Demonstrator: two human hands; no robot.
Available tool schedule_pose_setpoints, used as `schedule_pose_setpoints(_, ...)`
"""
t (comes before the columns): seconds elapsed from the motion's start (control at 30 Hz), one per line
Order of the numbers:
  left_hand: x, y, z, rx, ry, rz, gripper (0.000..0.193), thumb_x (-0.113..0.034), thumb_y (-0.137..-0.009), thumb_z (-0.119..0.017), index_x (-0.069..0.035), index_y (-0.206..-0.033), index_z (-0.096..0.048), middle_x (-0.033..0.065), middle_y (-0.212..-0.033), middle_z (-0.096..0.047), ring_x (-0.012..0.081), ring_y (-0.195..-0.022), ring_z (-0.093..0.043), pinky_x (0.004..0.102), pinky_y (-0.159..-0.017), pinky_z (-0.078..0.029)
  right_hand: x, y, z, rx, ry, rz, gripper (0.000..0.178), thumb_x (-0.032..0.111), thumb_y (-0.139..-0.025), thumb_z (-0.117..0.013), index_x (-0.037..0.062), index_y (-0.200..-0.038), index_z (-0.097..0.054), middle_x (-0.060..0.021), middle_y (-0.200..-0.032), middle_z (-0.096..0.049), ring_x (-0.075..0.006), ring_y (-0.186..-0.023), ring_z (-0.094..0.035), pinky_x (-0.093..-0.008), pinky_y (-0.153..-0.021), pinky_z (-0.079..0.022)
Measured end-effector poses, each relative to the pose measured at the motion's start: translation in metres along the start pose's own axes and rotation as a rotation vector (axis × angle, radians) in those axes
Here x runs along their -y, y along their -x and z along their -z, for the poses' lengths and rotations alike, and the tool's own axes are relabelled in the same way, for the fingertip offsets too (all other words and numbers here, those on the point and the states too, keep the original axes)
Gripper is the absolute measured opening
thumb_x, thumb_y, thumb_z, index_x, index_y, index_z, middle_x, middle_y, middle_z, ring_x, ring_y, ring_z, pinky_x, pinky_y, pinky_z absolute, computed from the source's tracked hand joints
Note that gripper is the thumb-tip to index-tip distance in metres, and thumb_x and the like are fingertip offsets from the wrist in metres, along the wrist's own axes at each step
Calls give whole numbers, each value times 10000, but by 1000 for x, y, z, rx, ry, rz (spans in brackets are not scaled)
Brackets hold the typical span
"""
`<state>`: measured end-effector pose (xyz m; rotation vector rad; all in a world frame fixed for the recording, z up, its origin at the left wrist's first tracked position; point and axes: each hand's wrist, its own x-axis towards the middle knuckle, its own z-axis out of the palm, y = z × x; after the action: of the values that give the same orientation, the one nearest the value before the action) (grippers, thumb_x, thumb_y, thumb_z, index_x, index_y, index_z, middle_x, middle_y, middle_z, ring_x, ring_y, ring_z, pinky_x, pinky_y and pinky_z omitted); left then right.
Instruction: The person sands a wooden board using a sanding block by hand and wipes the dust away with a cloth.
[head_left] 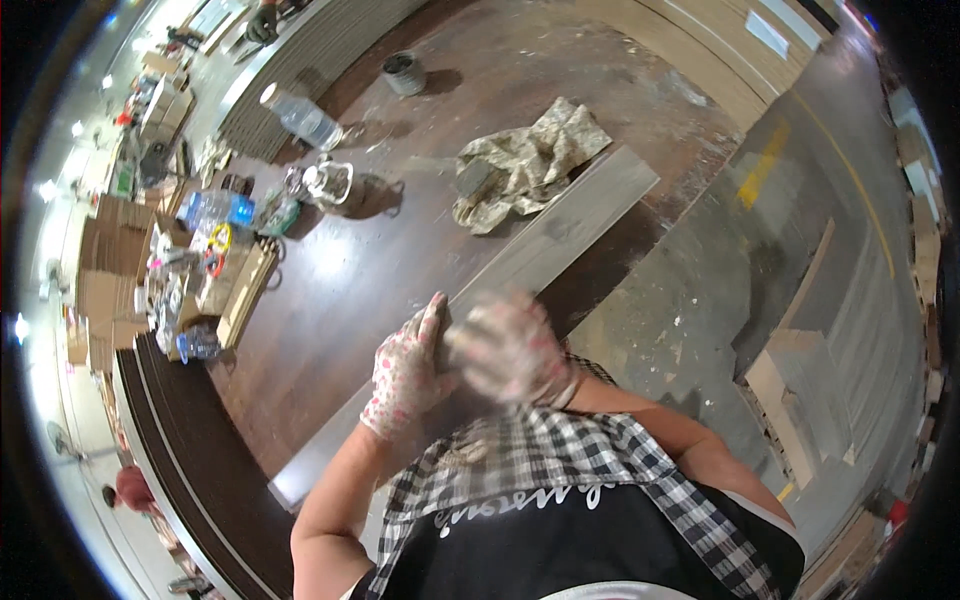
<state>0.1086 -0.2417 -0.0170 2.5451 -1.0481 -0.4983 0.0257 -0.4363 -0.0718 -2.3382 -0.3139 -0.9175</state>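
A long grey plank (555, 235) lies slantwise across the brown work table (340, 225), running from near my left forearm to the far right. My left hand (405, 372), in a white glove with pink-red spots, rests at the plank's middle with a finger stretched out and apart from the others. Beside it, over the plank, my right hand (515, 350) wears a similar glove. Motion smears its fingers, so whether it holds something cannot be made out. Beyond the plank lies a crumpled, stained cloth (545, 150) with a dark grey block (478, 180) on it.
A clear bottle (300, 118), a handled jug (328, 183) and a dark-stained cup (404, 73) stand farther back. At left, a box of bottles and tools (205, 270) sits by the table's edge. Cardboard pieces (790, 390) lie on the floor at right. A person (132, 490) is far left.
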Motion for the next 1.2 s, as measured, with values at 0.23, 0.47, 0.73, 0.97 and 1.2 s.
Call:
schedule_pose_setpoints(0.23,35,77,40,-266,-154,52,642,-174,-851,-705,-18,-1441,-506,214,-1397,-574,411,-1294,-523,477,-1107,-398,-108,-31,72,-146,363,-207,540,202,-816,-798,134,-1327,-639,-140,-1156,-578,-310,-1113,-556,-463,-979,-471)
schedule_pose_setpoints(0.47,139,213,20,-224,7,340,387,-300,-1002,-544,-114,-1328,-637,166,-1185,-708,371,-1015,-687,440,-878,-545,-14,-12,14,-72,424,-196,449,236,-841,-693,141,-1277,-639,-119,-1159,-541,-295,-1096,-517,-485,-959,-455)
schedule_pose_setpoints(0.73,143,213,17,-248,-36,255,343,-274,-1016,-532,-119,-1304,-635,166,-1106,-719,366,-908,-701,446,-807,-550,137,12,-81,167,24,147,438,378,-899,-633,172,-1284,-661,-112,-1255,-605,-277,-1185,-523,-457,-1064,-405)
schedule_pose_setpoints(0.97,146,211,17,-224,4,289,335,-286,-1015,-526,-100,-1248,-679,202,-1065,-714,392,-950,-692,460,-816,-547,119,-1,-67,-39,371,-176,415,219,-872,-662,88,-1264,-626,-136,-1080,-539,-318,-1047,-513,-475,-926,-456)
schedule_pose_setpoints(1.2,163,234,31,-251,95,149,397,-212,-933,-640,-56,-1298,-639,224,-1057,-711,406,-985,-683,447,-847,-542,196,24,-133,181,-143,156,532,288,-836,-732,172,-1344,-625,-87,-1315,-564,-277,-1250,-508,-443,-1100,-416)
